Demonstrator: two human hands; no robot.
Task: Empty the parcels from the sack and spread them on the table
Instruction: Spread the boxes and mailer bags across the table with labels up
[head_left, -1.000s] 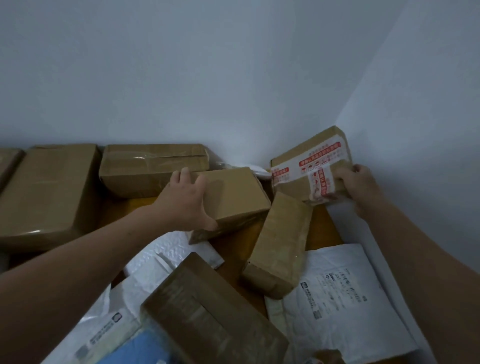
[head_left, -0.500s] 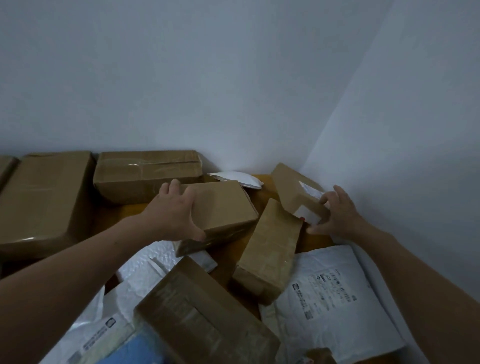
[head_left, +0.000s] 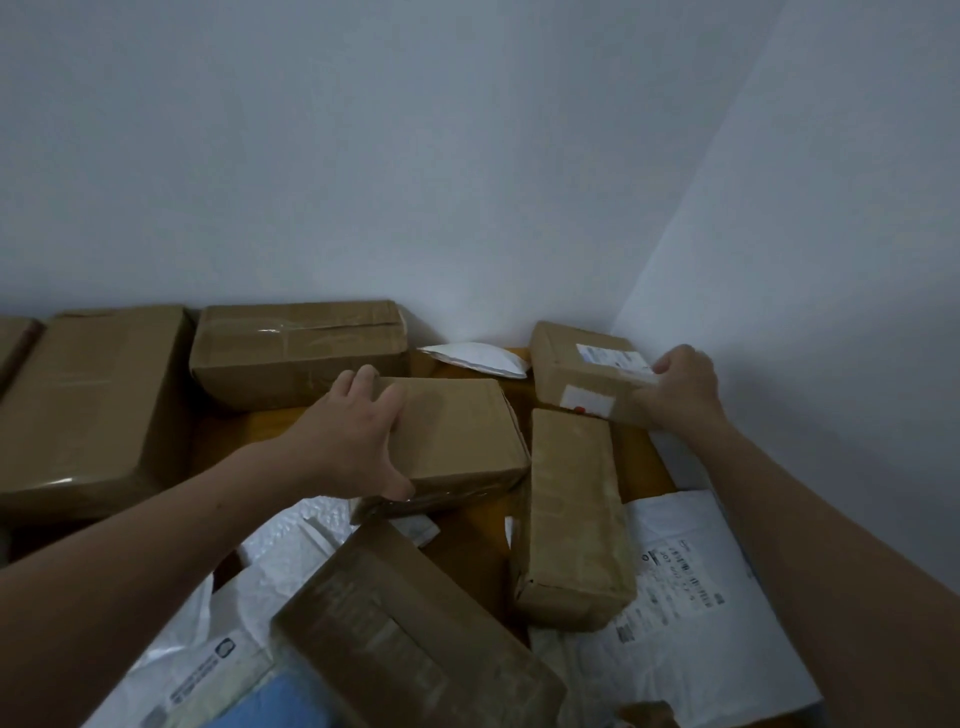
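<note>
— Parcels first: how will they handle?

— Head view: my left hand clamps the end of a taped brown box mid-table; it looks stiff and, I judge, light, best held by its short ends. My right hand is closed on a labelled box at the table's far right corner.

— Room?

— Little: walls close the far and right edges, and slippery-looking white mailers crowd the near side.

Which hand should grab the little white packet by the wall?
Probably the right hand: the white packet lies just left of the labelled box it holds. The left hand must reach over its brown box.
</note>
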